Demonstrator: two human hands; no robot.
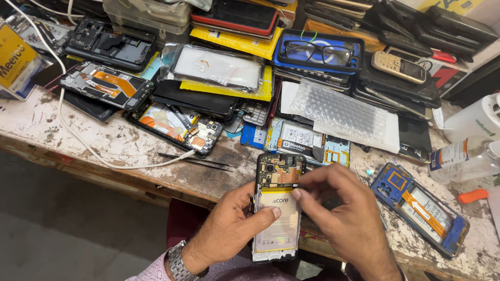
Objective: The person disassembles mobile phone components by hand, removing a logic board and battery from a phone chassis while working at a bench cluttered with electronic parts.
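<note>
left hand (229, 229) gripping an opened phone (277, 208) from the side, thumb on its pale battery (278, 221), right hand (346, 218) pinching at the battery's top edge, black tweezers (195, 160) just past the left hand, glasses (317, 52) way back on the phone pile

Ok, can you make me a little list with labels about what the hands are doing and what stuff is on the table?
left hand: grips the left edge of the opened phone, thumb on its battery
right hand: fingertips pinch at the top edge of the battery
phone: back cover off, circuit board showing above the battery, held over the bench edge
wrist: metal watch on the left arm
bench: worn, stained top
nearby: black tweezers, white cable, blue opened phone
behind: glasses, keypad phone, bubble wrap
</note>
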